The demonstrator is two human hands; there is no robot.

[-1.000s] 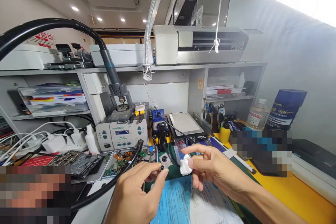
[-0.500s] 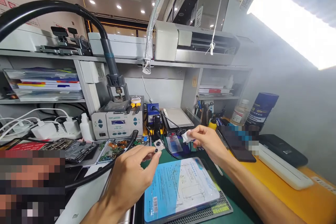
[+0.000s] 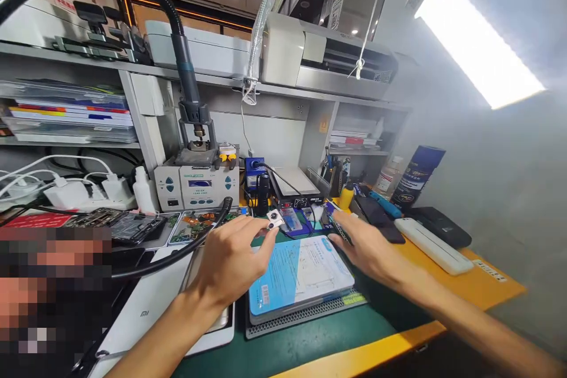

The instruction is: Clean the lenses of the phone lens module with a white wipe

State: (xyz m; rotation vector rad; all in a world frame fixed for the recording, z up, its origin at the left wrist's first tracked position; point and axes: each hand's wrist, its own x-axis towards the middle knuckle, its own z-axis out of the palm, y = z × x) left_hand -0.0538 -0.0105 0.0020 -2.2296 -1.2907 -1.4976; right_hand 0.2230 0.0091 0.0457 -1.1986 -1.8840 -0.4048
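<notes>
My left hand [image 3: 237, 254] pinches a small phone camera module [image 3: 274, 220] with two dark lenses between thumb and fingertips, above the far left of a blue and white flat package [image 3: 305, 271]. To the right, my right hand [image 3: 365, 245] reaches low over the mat, thumb apart from its stretched fingers. A slim dark tool [image 3: 340, 225] shows in the gap between them; its kind is unclear, and no grip on it can be seen. Just left of those fingertips is a crumpled white wipe [image 3: 318, 214], beside a blue-purple holder [image 3: 303, 225].
A hot-air station [image 3: 199, 186] stands behind my left hand, its black hose [image 3: 177, 257] crossing the left side. Parts trays [image 3: 190, 227] and a white tablet [image 3: 146, 307] lie left. A heating plate [image 3: 295, 183] is behind. Phones and bottles [image 3: 387, 176] stand right.
My right hand has let go of the white wipe and moved lower, its fingers opening. The camera module stays in my left hand, turned slightly. The view has tilted down.
</notes>
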